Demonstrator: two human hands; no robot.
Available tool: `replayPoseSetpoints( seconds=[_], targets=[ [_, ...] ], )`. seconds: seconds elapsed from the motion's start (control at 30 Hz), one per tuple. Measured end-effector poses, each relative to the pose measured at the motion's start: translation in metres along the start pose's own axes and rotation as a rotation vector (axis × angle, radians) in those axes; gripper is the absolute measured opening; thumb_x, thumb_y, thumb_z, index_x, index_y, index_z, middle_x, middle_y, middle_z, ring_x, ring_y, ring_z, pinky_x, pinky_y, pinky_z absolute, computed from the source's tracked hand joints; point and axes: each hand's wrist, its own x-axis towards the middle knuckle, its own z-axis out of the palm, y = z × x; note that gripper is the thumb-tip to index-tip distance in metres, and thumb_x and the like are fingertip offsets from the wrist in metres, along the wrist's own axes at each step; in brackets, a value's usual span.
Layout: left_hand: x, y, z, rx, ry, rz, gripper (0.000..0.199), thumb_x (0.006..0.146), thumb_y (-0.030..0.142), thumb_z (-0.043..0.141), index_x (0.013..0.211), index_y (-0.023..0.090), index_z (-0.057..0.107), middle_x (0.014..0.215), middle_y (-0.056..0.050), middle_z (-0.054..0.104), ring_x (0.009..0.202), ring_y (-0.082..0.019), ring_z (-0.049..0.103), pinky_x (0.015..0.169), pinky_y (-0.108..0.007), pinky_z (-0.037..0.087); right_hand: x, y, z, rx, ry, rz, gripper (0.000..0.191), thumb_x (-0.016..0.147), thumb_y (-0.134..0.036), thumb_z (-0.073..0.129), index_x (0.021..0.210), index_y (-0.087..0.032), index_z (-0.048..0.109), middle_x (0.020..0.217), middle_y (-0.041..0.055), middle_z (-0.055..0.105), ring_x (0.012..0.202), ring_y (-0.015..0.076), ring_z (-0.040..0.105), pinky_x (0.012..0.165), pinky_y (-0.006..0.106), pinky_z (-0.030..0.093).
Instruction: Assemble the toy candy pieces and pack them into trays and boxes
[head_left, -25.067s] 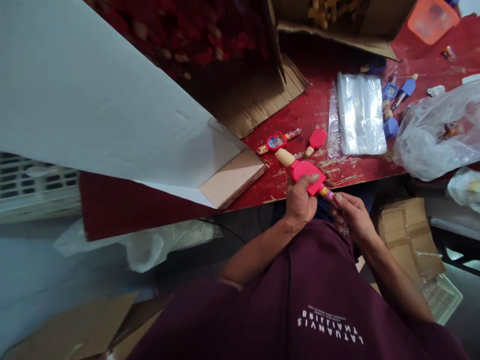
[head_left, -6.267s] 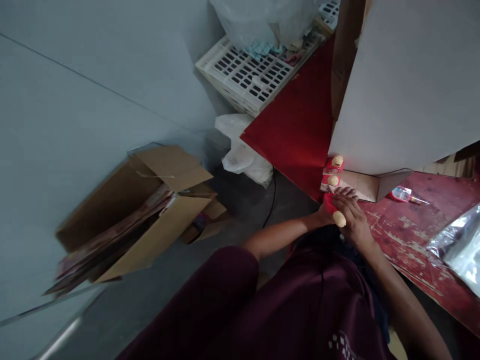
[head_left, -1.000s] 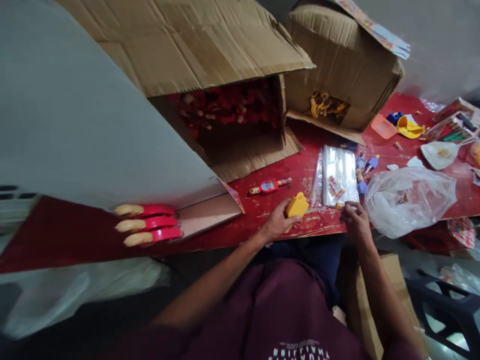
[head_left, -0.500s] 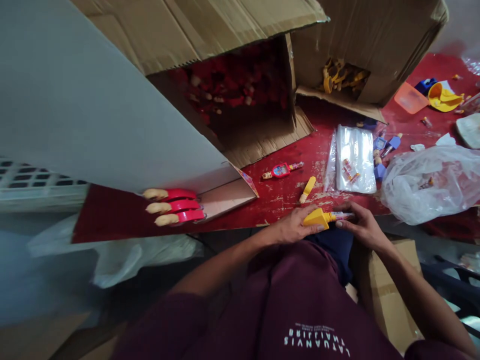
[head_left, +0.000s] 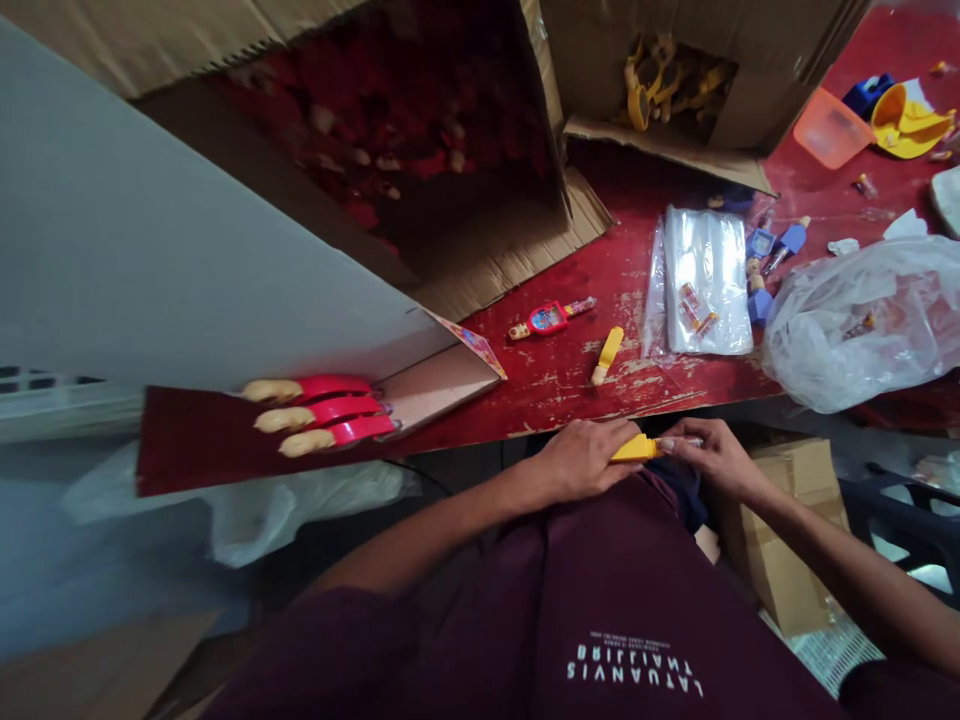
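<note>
My left hand (head_left: 577, 458) is wrapped round a yellow plastic toy (head_left: 636, 449), just off the table's front edge and close to my body. Its fingers cover much of the toy. My right hand (head_left: 712, 452) pinches a small clear tube (head_left: 690, 441) at the toy's right end. The tube lines up with the toy and seems to touch it; the joint is partly hidden by fingers. On the table beyond lie a yellow piece with a beige end (head_left: 607, 355) and a red watch-like toy (head_left: 549, 319) with a clear tube attached.
Several red toys (head_left: 352, 408) stand in a row by a white panel (head_left: 225, 250). Open cartons hold red pieces (head_left: 390, 130) and yellow pieces (head_left: 667, 90). Clear bags (head_left: 709, 270) with small tubes, purple toys (head_left: 787, 243) and a crumpled plastic bag (head_left: 862, 320) lie on the red table (head_left: 525, 400).
My left hand has turned the yellow toy so that a narrower side shows, and its fingers cover more. My right hand stays on the tube. The camera view has shifted slightly.
</note>
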Motion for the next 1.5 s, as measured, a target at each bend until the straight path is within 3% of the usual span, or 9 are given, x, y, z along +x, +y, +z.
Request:
replayPoseSetpoints(
  seconds=[0.1,0.3,0.53,0.77,1.03,1.2,1.27,1.37,1.5],
  targets=[
    [0.0,-0.003,0.003,0.042,-0.045,0.019,0.029,0.097,0.045,0.055,0.11,0.019,0.06,0.103,-0.006,0.068,0.092,-0.022,0.066,0.076,-0.03,0.047,-0.001,0.005,0.003,-0.047,-0.07,0.098,0.057,0.09,-0.069,0.057,0.075,-0.015,0.065,0.058,-0.0005,0.058,0.046,0.0092,0.044,0.044,0.023,0.035],
    [0.001,-0.016,-0.009,-0.19,-0.15,0.016,0.034,0.092,0.051,0.06,0.099,0.018,0.059,0.085,-0.002,0.066,0.074,-0.017,0.062,0.063,-0.025,0.041,-0.008,0.001,0.003,-0.5,0.061,-0.525,0.038,0.097,-0.05,0.059,0.109,-0.015,0.07,0.096,0.0129,0.071,0.083,0.0201,0.064,0.075,0.033,0.052],
    [-0.002,-0.01,-0.009,0.201,-0.131,0.06,0.024,0.097,0.037,0.057,0.109,0.017,0.06,0.106,-0.008,0.069,0.092,-0.024,0.068,0.071,-0.029,0.046,0.002,0.007,0.009,-0.273,-0.172,-0.033,0.06,0.101,-0.064,0.04,0.079,-0.014,0.063,0.062,-0.0002,0.056,0.053,0.0104,0.046,0.048,0.023,0.035],
    [-0.004,-0.022,-0.014,0.021,-0.112,-0.008,0.039,0.094,0.049,0.06,0.119,0.018,0.059,0.104,-0.006,0.071,0.092,-0.023,0.069,0.074,-0.029,0.048,0.004,0.007,0.01,-0.596,0.01,-0.586,0.039,0.102,-0.046,0.05,0.116,-0.014,0.067,0.091,0.0118,0.069,0.078,0.0199,0.062,0.073,0.033,0.05],
    [-0.003,-0.019,-0.006,0.284,-0.13,0.051,0.027,0.098,0.04,0.056,0.113,0.017,0.059,0.108,-0.008,0.069,0.095,-0.024,0.069,0.072,-0.031,0.05,0.013,0.008,0.021,0.117,-0.166,0.238,0.06,0.078,-0.075,0.066,0.082,-0.015,0.06,0.056,-0.0065,0.048,0.047,0.0061,0.036,0.046,0.021,0.028],
    [0.001,-0.041,0.013,0.237,-0.039,0.046,0.03,0.098,0.041,0.056,0.118,0.018,0.06,0.11,-0.008,0.07,0.097,-0.024,0.069,0.078,-0.031,0.051,0.033,0.01,0.017,0.083,-0.225,0.249,0.062,0.076,-0.078,0.064,0.081,-0.017,0.059,0.056,-0.007,0.047,0.045,0.006,0.034,0.045,0.021,0.026],
    [0.006,-0.06,0.018,0.195,0.083,-0.004,0.035,0.098,0.043,0.056,0.123,0.019,0.059,0.112,-0.008,0.07,0.101,-0.024,0.069,0.084,-0.032,0.052,0.052,0.012,0.003,-0.083,-0.123,0.062,0.06,0.084,-0.076,0.057,0.086,-0.016,0.063,0.065,-0.0012,0.059,0.053,0.01,0.046,0.052,0.023,0.036],
    [0.019,-0.097,0.018,0.216,0.368,-0.278,0.044,0.101,0.048,0.047,0.132,0.017,0.057,0.121,-0.012,0.067,0.107,-0.026,0.067,0.087,-0.034,0.052,0.092,0.019,-0.036,-0.395,0.354,-0.168,0.058,0.093,-0.067,0.049,0.109,-0.014,0.067,0.088,0.0088,0.071,0.075,0.0191,0.061,0.073,0.031,0.047],
    [0.033,-0.135,0.015,0.384,0.514,-0.608,0.056,0.104,0.042,0.036,0.149,0.01,0.044,0.134,-0.022,0.058,0.117,-0.035,0.06,0.093,-0.042,0.049,0.147,0.037,-0.089,-0.623,0.813,-0.005,0.068,0.093,-0.055,0.052,0.14,-0.006,0.05,0.112,0.0221,0.071,0.101,0.0327,0.067,0.091,0.042,0.047]
  ],
)
